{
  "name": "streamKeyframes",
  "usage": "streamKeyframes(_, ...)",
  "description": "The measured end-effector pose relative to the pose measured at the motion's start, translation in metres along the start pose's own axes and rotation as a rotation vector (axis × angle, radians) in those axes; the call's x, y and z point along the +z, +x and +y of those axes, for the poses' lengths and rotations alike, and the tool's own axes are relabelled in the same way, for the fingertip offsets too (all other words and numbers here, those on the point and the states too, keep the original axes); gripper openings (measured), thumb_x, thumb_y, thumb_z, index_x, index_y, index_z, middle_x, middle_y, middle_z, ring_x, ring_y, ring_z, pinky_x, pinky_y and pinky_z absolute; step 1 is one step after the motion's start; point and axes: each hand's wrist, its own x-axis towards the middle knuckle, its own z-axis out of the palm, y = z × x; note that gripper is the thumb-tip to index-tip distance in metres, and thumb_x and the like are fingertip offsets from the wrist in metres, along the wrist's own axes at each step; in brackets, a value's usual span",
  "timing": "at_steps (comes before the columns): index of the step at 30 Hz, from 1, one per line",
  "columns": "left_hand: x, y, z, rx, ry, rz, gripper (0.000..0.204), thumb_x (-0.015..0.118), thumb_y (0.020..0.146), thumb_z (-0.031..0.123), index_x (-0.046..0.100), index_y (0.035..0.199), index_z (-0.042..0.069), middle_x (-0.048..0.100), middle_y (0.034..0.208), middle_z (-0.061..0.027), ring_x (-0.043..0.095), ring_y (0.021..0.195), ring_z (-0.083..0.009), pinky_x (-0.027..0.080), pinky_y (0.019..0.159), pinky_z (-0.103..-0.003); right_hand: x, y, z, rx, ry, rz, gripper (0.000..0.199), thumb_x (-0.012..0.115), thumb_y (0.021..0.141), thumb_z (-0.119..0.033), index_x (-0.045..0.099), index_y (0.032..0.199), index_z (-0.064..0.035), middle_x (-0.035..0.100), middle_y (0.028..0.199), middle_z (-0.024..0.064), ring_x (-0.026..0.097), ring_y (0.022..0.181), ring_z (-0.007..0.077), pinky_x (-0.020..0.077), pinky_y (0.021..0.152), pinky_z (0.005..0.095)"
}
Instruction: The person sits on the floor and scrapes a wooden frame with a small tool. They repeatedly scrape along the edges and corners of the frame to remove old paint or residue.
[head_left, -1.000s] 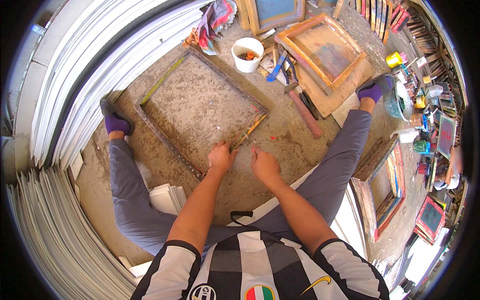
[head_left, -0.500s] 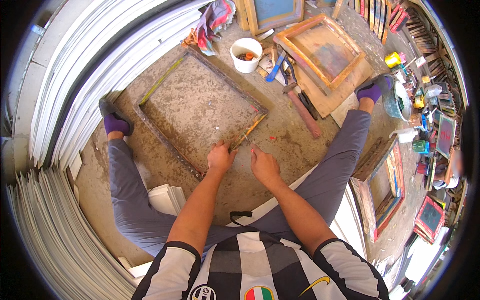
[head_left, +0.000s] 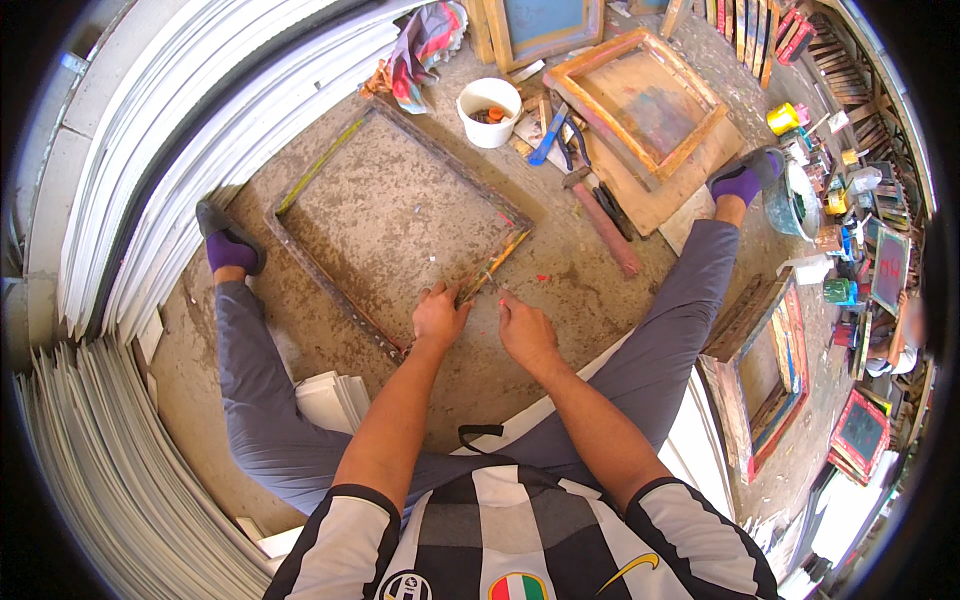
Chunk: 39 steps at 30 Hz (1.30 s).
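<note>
A worn, empty wooden frame lies on the concrete floor between my legs, its wood stained dark with yellow, orange and red paint. My left hand is closed on its near side, close to the near corner. Just right of that side, my right hand is closed around a small thin tool. Only a bit of red handle and a narrow metal tip show, pointing at the frame's paint-marked edge. The fingers hide the rest, so its exact kind cannot be told.
Beyond the frame stand a white bucket with small things in it, blue-handled pliers, and a hammer. Another wooden frame rests on a board. White sheets are stacked at left; paint pots and frames crowd the right.
The tool's metal tip has shifted slightly, and my right hand has drawn back a little toward me. My left hand keeps its place on the frame.
</note>
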Motion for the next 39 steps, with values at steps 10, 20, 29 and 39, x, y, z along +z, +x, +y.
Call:
streamKeyframes(10,0.007,0.002,-0.006,0.043,0.034,0.026,0.053,0.074,0.088,0.037,0.061,0.138,0.027,0.064,0.117,-0.0088,0.060,0.115,-0.0348,0.056,0.092,-0.047,0.000,0.000,-0.001,0.011,0.009,0.007,0.035,0.051,0.103,-0.027,0.062,0.134,-0.0162,0.072,0.092,0.0256,0.069,0.087,0.0469,0.0547,0.079,0.0573)
streamKeyframes(20,-0.001,0.011,-0.013,0.128,0.026,-0.045,0.055,0.074,0.086,0.033,0.061,0.139,0.028,0.064,0.113,-0.0096,0.062,0.112,-0.0341,0.056,0.092,-0.047,0.001,0.008,0.000,-0.015,-0.107,-0.031,0.038,0.051,0.100,-0.024,0.060,0.136,-0.0140,0.072,0.087,0.0253,0.070,0.084,0.0461,0.0543,0.075,0.0594)
streamKeyframes(29,0.000,0.020,-0.023,0.213,-0.035,-0.100,0.064,0.078,0.077,0.022,0.063,0.139,0.025,0.066,0.105,-0.0145,0.064,0.104,-0.0371,0.054,0.091,-0.047,0.007,0.007,-0.015,0.081,-0.208,-0.124,0.042,0.052,0.099,-0.020,0.057,0.140,-0.0112,0.073,0.091,0.0248,0.072,0.086,0.0442,0.0564,0.077,0.0569)
streamKeyframes(39,-0.008,0.022,-0.021,0.216,0.044,-0.169,0.068,0.074,0.081,0.024,0.055,0.146,0.028,0.066,0.114,-0.0090,0.065,0.109,-0.0339,0.055,0.093,-0.045,0.044,0.013,0.018,-0.005,0.231,0.045,0.045,0.050,0.102,-0.025,0.051,0.146,-0.0123,0.072,0.100,0.0251,0.070,0.094,0.0447,0.0548,0.083,0.0562)
